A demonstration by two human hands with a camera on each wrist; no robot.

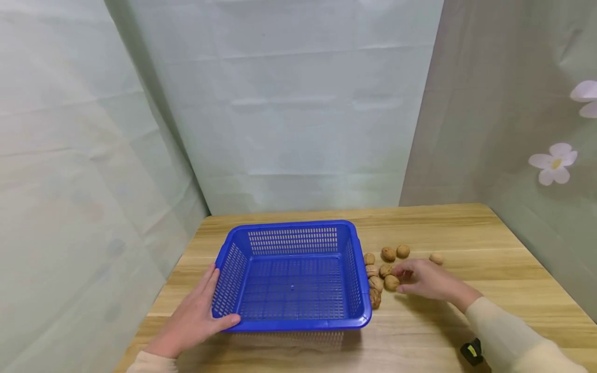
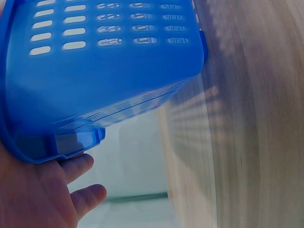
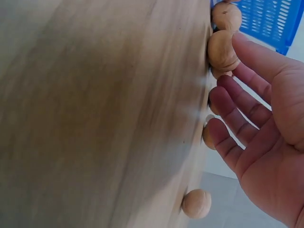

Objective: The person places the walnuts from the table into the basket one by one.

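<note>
A blue plastic basket point(image 1: 298, 325) with slotted walls sits on the wooden table. My left hand point(image 1: 193, 313) rests at its front left corner, thumb along the front rim and fingers against the left side. From the left wrist view, two nearly straight fingers point(image 2: 88, 199) reach past the rim. Several walnuts lie beside the basket's right wall. Over them my right hand point(image 1: 426, 280) reaches with loosely bent, spread fingers. The thumb tip is right at one walnut point(image 3: 222, 50), the nearest walnut point(image 1: 392, 283) in the head view. No walnut is enclosed in the palm.
One walnut point(image 1: 436, 258) lies apart, behind the right hand. Two more, including a walnut point(image 1: 403, 251), sit toward the back. A small black object with a yellow mark point(image 1: 472, 352) is by the right forearm. Pale cloth point(image 1: 303, 129) hangs behind the table point(image 1: 466, 228).
</note>
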